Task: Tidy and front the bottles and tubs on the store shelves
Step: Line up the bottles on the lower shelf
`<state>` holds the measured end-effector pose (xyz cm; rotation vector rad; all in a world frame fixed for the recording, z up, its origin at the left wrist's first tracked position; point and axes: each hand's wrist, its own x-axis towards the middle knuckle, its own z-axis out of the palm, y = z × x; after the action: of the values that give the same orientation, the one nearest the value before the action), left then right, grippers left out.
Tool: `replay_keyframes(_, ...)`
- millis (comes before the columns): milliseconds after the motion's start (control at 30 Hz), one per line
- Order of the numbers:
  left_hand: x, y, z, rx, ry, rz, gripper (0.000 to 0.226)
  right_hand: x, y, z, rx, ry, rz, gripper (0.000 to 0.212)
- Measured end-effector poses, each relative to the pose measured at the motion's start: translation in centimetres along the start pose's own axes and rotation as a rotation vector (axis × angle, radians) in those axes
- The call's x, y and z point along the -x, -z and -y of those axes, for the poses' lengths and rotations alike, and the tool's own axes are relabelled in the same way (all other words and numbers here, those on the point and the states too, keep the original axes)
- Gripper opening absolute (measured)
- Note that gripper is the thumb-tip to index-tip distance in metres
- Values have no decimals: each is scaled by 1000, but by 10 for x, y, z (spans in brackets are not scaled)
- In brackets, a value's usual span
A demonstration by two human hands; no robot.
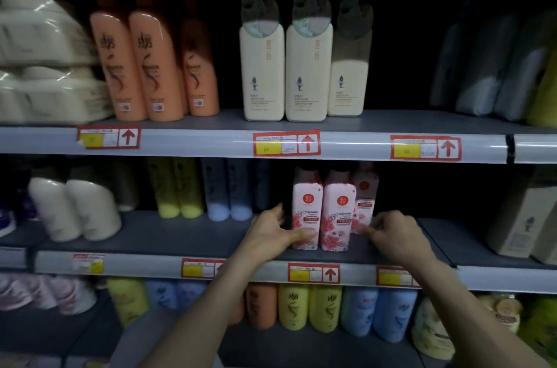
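Here, two hands work the pink bottles (337, 217) on the middle shelf (180, 235).
Three stand upright: two abreast at the front edge, the rear bottle (364, 195) set back to their right. The left hand (271, 232) wraps the left front bottle (306, 204), thumb across its label. The right hand (391, 232), nearer the rear bottle, reaches its base, fingers curled; grip unclear.

Left hand (272, 233), right hand (393, 236), both outstretched
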<state>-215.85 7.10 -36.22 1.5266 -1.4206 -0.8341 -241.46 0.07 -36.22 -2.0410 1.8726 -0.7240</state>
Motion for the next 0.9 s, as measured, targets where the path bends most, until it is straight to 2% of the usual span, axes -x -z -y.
replay_keyframes(100,11,13,-1,-78,22,-22,91,3,-4,11,-51,111,39,35)
replay_keyframes(233,27,28,3,-168,-27,-97,47,15,-14,31,-28,214,215,39)
replay_keyframes(267,29,31,6,-178,-30,-116,43,18,-17,37,-42,243,233,40)
replay_keyframes(433,36,46,14,-213,-10,-145,46,34,-44,75,-81,397,324,53)
replay_keyframes(600,47,65,23,-228,2,-197,48,53,-77,118,-83,538,408,43)
replay_keyframes(733,54,82,34,-358,-14,-281,51,67,-98,166,-162,585,367,37)
replay_keyframes(800,58,93,36,-361,-10,-324,52,73,-105,192,-207,626,331,45)
replay_keyframes(900,64,124,48,-319,-23,-496,43,83,-122,225,-324,611,298,45)
